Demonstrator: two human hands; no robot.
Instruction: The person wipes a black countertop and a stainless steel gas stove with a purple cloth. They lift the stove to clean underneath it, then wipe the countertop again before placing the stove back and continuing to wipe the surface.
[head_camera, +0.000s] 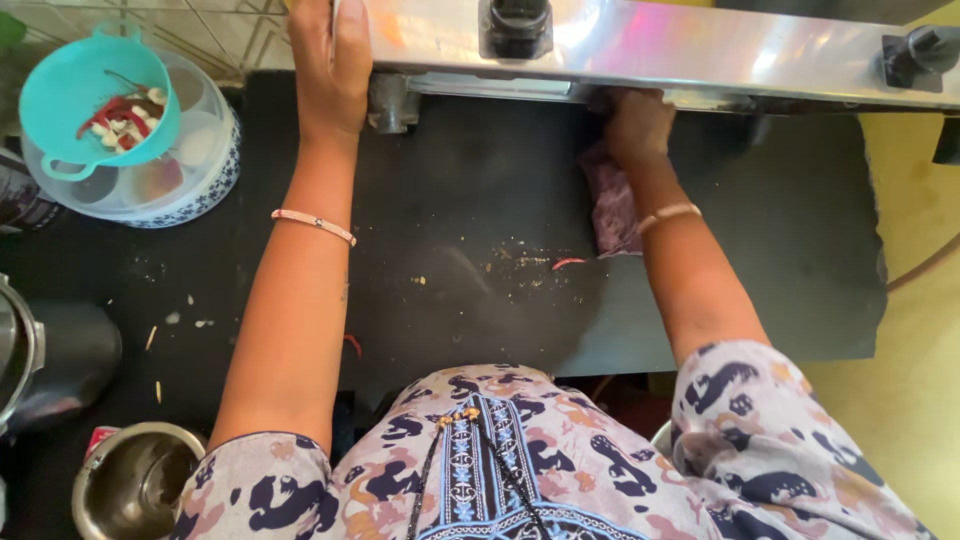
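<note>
My left hand (330, 60) grips the front edge of the steel stove (640, 45), fingers curled up over the rim and thumb side down, so that grip is closed on the stove itself. The stove is a long, shiny, flat body whose long axis runs left to right across the top of the view, with 2 black knobs (515, 25) standing on its face. It sits at the far edge of the bench (460, 200), a dark, matte stone slab.

My right hand (638, 125) reaches under the stove's edge and presses down on a purple cloth (612, 205), soft and crumpled, which trails back toward me along my forearm. I cannot tell how far those fingers are curled, because the stove hides them. The cloth lies directly under that hand, so the right hand is the nearer one.

Crumbs and a red scrap (568, 263) dot the bench just left of the cloth. Far left stands a teal plastic bowl (90, 100) with red and white bits, resting on a clear lidded container (195, 170). A steel cup (130, 485) is at the lower left.
</note>
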